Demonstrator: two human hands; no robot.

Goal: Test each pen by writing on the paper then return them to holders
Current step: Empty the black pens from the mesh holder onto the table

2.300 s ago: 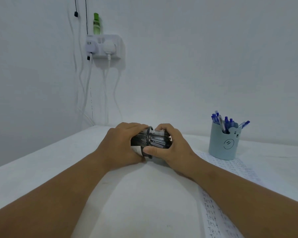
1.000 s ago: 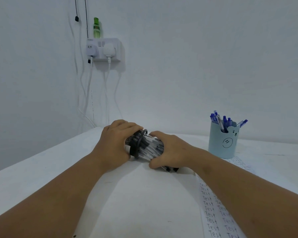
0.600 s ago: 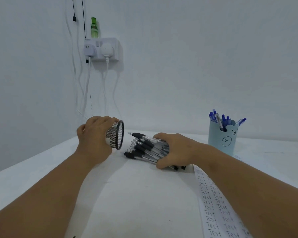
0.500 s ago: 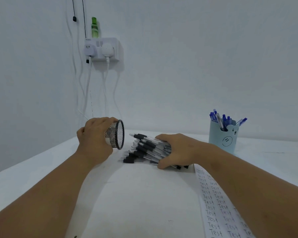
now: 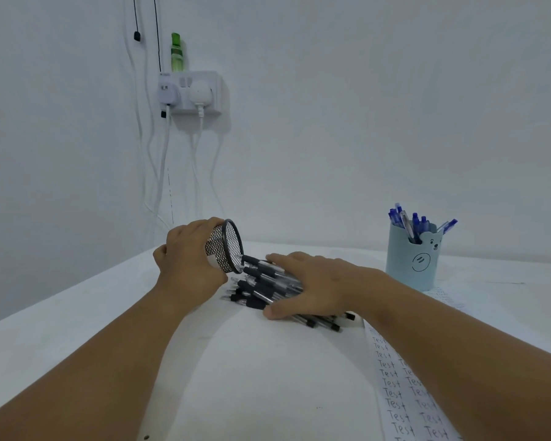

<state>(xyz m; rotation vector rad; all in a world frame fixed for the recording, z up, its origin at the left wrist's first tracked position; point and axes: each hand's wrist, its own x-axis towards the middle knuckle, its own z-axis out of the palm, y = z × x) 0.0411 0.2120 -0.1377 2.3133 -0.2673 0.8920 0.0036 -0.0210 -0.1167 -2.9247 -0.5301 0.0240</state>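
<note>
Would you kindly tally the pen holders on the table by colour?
Black mesh pen holder, tipped in the left hand: 1
Light blue bear-face pen holder, upright with blue pens: 1
Total: 2

A: How many holders?
B: Two: one mesh cup (image 5: pixel 223 249) and one blue cup (image 5: pixel 411 259).
A: Pens?
B: A black pile (image 5: pixel 268 284), too overlapped to count; several blue pens (image 5: pixel 407 219), partly hidden.
A: Paper?
B: One sheet (image 5: pixel 404 393).
A: Hands?
B: Two. On the wall, two plugs (image 5: pixel 201 93) and one green bottle (image 5: pixel 176 52).
</note>
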